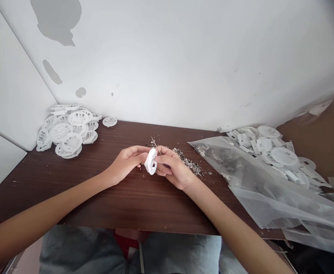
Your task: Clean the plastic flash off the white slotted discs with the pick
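Brown table (112, 205) is bearing metal bits (190, 162) within reach — left hand (127, 161) is gripping a disc (151, 163), apparently steadying it, while right hand (174, 163) is pinching its other side.

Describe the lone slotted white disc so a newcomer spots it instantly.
On the dark brown table, find the heap of slotted white discs at the back left. Just right of it, near the white wall, lies one slotted disc. Unlike the heaped ones, it lies singly, no disc under or over it.

A workshop-like corner — heaped white discs (72, 142); scattered metal bits (191, 163).
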A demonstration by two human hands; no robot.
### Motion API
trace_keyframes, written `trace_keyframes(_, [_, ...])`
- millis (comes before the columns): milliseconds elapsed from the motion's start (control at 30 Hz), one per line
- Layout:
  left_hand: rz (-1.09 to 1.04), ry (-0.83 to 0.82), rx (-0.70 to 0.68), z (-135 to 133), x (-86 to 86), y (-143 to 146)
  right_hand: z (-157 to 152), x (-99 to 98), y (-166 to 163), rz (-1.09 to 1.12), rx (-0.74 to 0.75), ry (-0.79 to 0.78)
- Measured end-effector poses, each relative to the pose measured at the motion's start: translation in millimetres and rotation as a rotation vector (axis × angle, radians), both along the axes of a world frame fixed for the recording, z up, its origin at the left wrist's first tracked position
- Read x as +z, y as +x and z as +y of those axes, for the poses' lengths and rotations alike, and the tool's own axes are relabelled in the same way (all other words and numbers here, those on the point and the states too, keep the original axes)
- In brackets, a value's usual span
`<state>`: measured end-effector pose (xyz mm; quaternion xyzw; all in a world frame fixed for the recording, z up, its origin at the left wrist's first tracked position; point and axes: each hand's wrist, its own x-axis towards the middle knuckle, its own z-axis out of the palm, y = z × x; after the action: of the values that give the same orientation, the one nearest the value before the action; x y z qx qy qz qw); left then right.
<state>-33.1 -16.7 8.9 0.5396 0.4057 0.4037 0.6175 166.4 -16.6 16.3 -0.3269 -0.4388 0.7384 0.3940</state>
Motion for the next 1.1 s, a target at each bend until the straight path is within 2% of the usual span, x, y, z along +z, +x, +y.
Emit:
trace_keyframes(200, [-0.018, 0.077, -0.012, -3.4, 0.6, 2.1, -10.5, 0.7, -5.2, 0.043, -0.001, -0.018])
trace_keyframes(567, [-0.065, 0.047, 0.033, -7.1, 8.4, 8.0, -10.4, 11.7, -4.9, 0.003, -0.019, -0.042])
trace_keyframes(1100, [0.018, 0.085, 0.047, -12.9, 0.7, 9.7, -12.4, 5.3, -8.0, 0.063, 0.025, -0.132])
